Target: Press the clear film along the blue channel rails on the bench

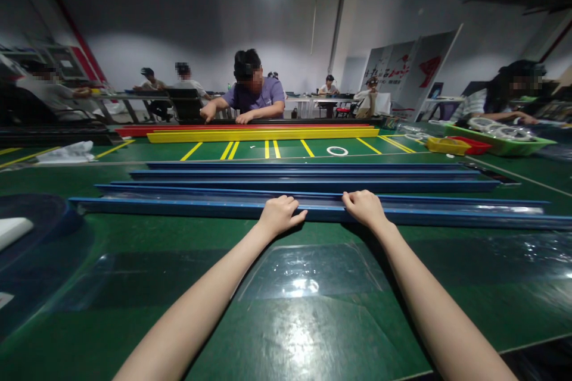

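Observation:
Several long blue rails lie side by side across the green table (134, 274). My left hand (279, 214) and my right hand (364, 207) both rest on the nearest blue rail (179, 207) near its middle. Their fingers curl over its top edge and grip it, a hand's width apart. The farther blue rails (313, 174) lie parallel behind it, untouched. A clear plastic sheet (308, 271) lies flat on the table between my forearms.
A yellow rail (263, 135) and a red rail (179, 129) lie farther back, where a person in a purple shirt (254, 98) leans over them. A white ring (336, 150) sits on the table. Green, yellow and red trays (491, 140) stand at right. More people sit behind.

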The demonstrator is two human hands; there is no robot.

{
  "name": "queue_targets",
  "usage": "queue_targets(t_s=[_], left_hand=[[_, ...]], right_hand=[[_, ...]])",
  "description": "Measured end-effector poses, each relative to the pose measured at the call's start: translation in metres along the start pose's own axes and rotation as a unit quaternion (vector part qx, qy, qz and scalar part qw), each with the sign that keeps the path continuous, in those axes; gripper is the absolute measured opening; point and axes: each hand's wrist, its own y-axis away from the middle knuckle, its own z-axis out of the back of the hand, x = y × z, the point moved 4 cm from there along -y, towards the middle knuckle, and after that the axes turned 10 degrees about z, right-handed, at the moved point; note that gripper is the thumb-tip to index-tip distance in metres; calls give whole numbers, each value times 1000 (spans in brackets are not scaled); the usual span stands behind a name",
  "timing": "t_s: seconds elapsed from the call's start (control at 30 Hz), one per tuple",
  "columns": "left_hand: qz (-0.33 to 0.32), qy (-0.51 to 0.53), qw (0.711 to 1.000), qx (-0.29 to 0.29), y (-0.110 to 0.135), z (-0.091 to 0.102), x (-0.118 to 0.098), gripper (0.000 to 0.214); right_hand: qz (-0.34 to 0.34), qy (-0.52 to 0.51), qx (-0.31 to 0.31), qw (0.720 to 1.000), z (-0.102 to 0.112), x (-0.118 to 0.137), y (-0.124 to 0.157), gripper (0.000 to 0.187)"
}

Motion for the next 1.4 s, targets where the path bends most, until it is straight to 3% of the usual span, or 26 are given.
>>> queue_targets(t_s=[0.63,0.9,1.2,1.4], left_hand=[[11,-17,1000,19,0,-2,-1,37],[10,-12,1000,10,0,-1,-2,37],[-1,-19,1000,13,2,-1,-2,33],[-4,-31,999,17,2,-1,-3,32]], right_hand=[[26,19,9,999,2,2,1,52],[107,37,-91,989,9,18,6,47],[201,31,-221,954,5,65,11,39],[177,13,-239,955,0,67,7,42]])
